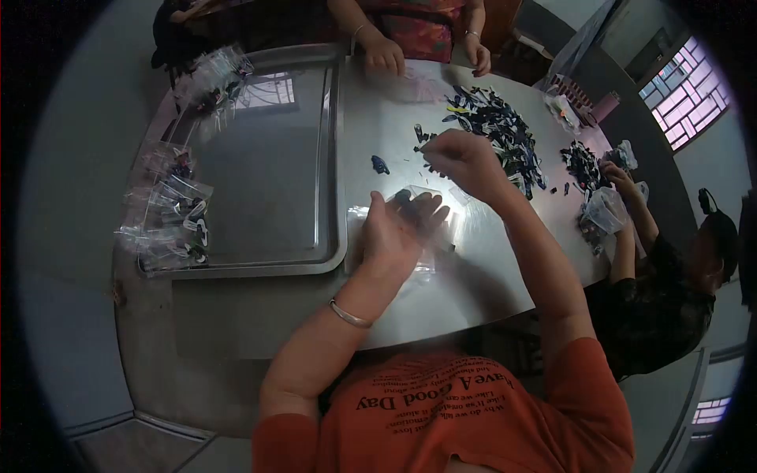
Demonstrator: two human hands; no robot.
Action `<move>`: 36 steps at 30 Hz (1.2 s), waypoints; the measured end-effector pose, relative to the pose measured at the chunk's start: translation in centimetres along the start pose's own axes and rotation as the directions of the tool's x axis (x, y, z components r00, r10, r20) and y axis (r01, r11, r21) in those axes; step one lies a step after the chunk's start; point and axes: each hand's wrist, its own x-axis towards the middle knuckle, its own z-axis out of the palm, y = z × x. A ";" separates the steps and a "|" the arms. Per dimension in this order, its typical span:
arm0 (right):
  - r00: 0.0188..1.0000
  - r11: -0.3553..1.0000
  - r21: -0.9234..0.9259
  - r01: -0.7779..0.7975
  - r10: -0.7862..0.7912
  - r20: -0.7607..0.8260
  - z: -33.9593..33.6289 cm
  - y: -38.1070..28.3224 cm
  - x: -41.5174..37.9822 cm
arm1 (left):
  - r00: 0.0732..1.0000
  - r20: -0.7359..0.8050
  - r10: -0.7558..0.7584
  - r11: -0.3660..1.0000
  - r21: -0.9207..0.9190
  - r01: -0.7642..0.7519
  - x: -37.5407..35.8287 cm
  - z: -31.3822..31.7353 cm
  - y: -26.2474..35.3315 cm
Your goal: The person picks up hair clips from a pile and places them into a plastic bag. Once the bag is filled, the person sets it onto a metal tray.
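Note:
My left hand is palm up over the metal table, its fingers spread and a small dark piece resting on it. Above and to the right, my right hand is closed in a pinch near a few small dark pieces; what lies between its fingertips is too small to name. One dark piece lies alone left of them. A big pile of dark and white pieces spreads behind my right hand. Clear plastic bags lie partly under my left hand.
A large metal tray stands at the left, with filled clear bags along its left edge. Across the table are a person's hands. At the right, another person's hand is beside a smaller pile and a plastic bag.

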 end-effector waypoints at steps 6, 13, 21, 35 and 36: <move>0.946 0.907 -0.316 0.278 -0.201 0.255 4.7 3.5 2.4 | 0.990 0.102 -0.094 0.981 0.176 0.076 -0.2 -0.8 -0.8; 0.959 0.791 -0.558 0.252 -0.126 0.254 6.1 4.0 3.4 | 0.996 0.093 -0.017 0.989 0.146 0.004 -0.3 -0.2 -0.5; 0.993 0.960 0.254 -0.115 0.117 0.004 0.5 0.0 -0.6 | 0.997 0.043 0.060 0.992 0.106 -0.065 -0.1 0.0 0.2; 0.965 0.969 -0.242 0.044 -0.104 -0.242 1.4 -5.0 -7.5 | 0.995 0.082 0.060 0.998 -0.022 -0.059 0.8 -0.9 1.0; 0.966 0.969 -0.243 0.047 -0.107 -0.237 1.5 -4.9 -7.8 | 0.993 0.073 0.090 0.996 -0.005 -0.090 0.6 -0.6 1.0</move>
